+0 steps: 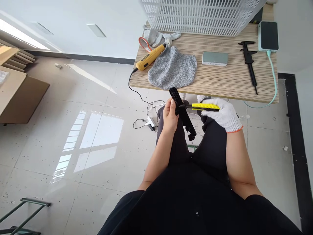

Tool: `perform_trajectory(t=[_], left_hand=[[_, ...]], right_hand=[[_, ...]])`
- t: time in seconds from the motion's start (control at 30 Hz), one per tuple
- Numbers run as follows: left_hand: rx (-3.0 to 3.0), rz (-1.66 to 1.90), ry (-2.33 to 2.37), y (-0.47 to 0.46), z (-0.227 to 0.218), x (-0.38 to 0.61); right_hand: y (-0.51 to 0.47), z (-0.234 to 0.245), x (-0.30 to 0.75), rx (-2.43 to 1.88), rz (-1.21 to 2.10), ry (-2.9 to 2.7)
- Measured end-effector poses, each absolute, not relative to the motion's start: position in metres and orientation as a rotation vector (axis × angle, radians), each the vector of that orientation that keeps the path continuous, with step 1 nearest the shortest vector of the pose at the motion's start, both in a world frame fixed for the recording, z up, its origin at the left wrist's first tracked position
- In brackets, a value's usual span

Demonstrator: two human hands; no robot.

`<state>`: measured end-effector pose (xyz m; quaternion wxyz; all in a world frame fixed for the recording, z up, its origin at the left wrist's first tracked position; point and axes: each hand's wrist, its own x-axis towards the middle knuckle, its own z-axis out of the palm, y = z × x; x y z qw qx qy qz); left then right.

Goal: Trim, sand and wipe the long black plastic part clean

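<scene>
My bare left hand (pixel 170 115) is closed around a long black plastic part (pixel 183 114), held tilted over my lap. My right hand (pixel 224 114) wears a white knit glove with an orange cuff and grips a yellow-handled tool (pixel 204 106). The tool's dark tip touches the black part near my left thumb. Both hands hover just in front of the edge of the wooden table (pixel 232 81).
On the table lie a grey cloth (pixel 172 68), a yellow electric screwdriver (pixel 149 57) with a cable, a grey glove (pixel 156 37), a grey-green box (pixel 215 58), a black caliper (pixel 249 62) and a charging phone (pixel 268 36). A white basket (pixel 202 14) stands behind. Cardboard boxes (pixel 17 91) sit left.
</scene>
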<state>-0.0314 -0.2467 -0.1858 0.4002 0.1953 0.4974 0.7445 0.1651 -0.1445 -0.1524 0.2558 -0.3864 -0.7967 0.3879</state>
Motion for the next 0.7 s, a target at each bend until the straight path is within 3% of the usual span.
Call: perform_trajectory(t=[0.7], left_hand=[[0.415, 1.875, 1.306, -0.248, -0.192, -0.038]], right_hand=[[-0.146, -0.15, 0.156, -1.09, 1.053, -2.088]])
